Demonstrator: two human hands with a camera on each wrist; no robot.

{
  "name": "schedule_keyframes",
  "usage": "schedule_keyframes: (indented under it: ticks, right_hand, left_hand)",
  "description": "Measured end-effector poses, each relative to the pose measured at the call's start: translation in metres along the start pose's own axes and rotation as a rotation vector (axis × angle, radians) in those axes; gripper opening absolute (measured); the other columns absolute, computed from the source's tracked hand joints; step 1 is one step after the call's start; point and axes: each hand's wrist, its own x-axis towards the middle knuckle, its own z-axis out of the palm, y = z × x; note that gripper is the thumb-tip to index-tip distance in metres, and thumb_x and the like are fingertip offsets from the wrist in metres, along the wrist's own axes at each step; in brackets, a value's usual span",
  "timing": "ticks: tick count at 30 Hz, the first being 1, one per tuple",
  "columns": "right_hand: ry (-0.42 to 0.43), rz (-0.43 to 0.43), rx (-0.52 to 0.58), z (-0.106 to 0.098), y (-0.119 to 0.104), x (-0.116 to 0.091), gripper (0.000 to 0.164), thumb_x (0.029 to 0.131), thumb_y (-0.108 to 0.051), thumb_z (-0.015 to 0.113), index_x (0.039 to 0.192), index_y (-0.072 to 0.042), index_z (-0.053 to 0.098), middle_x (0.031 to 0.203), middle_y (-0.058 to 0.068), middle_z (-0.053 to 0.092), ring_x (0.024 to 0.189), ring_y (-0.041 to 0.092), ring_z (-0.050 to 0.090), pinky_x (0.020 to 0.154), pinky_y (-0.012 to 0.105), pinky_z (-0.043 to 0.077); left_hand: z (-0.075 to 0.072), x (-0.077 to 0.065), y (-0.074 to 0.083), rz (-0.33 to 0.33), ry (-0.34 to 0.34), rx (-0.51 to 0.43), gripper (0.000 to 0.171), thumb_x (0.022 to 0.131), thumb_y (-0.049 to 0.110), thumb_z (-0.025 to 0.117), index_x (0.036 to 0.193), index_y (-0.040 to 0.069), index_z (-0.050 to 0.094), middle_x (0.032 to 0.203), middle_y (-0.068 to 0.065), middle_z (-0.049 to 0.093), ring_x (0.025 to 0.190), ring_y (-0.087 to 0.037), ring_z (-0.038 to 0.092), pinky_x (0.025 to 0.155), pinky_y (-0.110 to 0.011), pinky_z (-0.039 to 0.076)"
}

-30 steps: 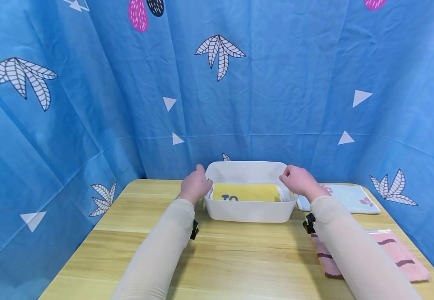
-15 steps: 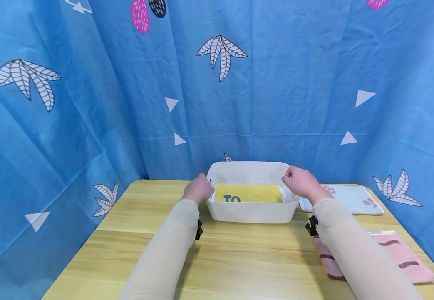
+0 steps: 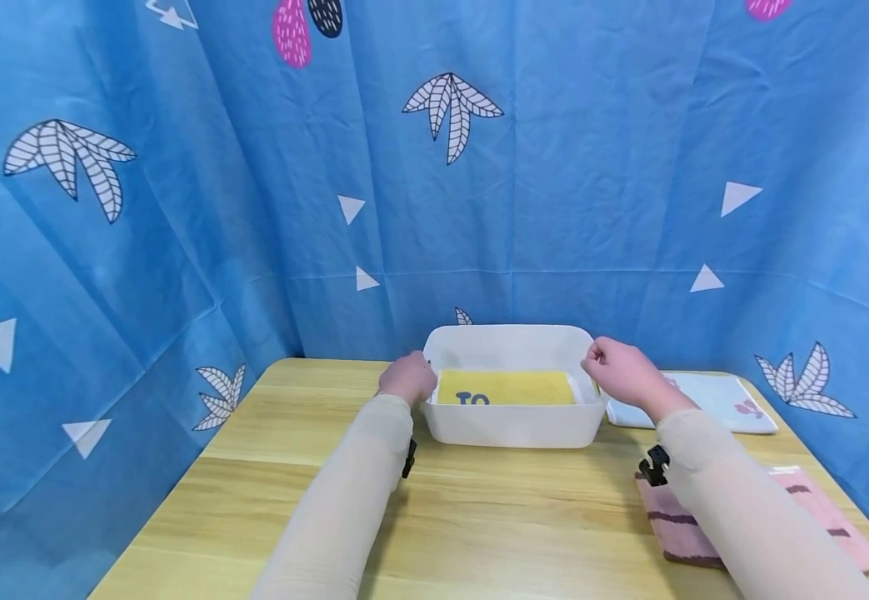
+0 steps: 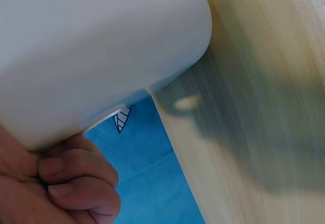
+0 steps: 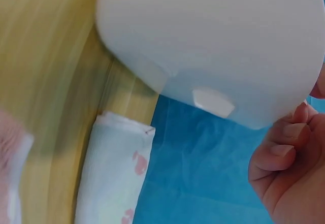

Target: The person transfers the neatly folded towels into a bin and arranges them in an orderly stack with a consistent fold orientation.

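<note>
A white storage bin (image 3: 512, 427) stands at the back of the table, a folded yellow towel (image 3: 509, 387) with dark blue letters lying inside. My left hand (image 3: 408, 377) grips the bin's left end. In the left wrist view its curled fingers (image 4: 84, 176) are right at the rim, and the thumb is hidden. At the opposite end my right hand (image 3: 626, 375) pinches the rim. The right wrist view has its fingers (image 5: 277, 158) curled just beneath the edge, the thumb partly cut off by the frame.
A folded white towel with pink flowers (image 3: 715, 402) lies right of the bin. Nearer, a pink towel with dark stripes (image 3: 685, 529) is partly covered by the right sleeve. Blue printed curtain (image 3: 554, 208) surrounds the wooden table (image 3: 501, 517) behind and at both sides.
My left hand has lowered onto the bin's left rim and curled its fingers. The right hand has shifted slightly right, closer over the right rim. The view has drifted a little left.
</note>
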Motion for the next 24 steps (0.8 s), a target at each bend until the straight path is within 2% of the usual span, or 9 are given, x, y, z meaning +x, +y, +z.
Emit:
schedule_keyframes:
  ticks: [9, 24]
  right_hand:
    - [0.054, -0.013, -0.035, -0.011, 0.012, -0.022, 0.019, 0.102, -0.026, 0.054, 0.097, -0.008, 0.056, 0.078, 0.004, 0.054, 0.071, 0.022, 0.051, 0.064, 0.037, 0.041]
    - [0.022, -0.005, -0.002, -0.026, 0.034, -0.067, 0.022, 0.104, -0.028, 0.056, 0.103, -0.006, 0.056, 0.078, 0.003, 0.052, 0.067, 0.020, 0.049, 0.059, 0.036, 0.042]
  left_hand:
    - [0.002, 0.002, 0.000, -0.006, -0.014, 0.001, 0.027, 0.100, 0.019, 0.058, 0.124, 0.006, 0.061, 0.105, -0.011, 0.064, 0.094, -0.028, 0.058, 0.089, -0.049, 0.050]
    - [-0.002, -0.003, 0.003, -0.001, -0.010, 0.025, 0.024, 0.100, 0.018, 0.058, 0.120, 0.005, 0.062, 0.100, -0.011, 0.064, 0.091, -0.028, 0.058, 0.085, -0.047, 0.050]
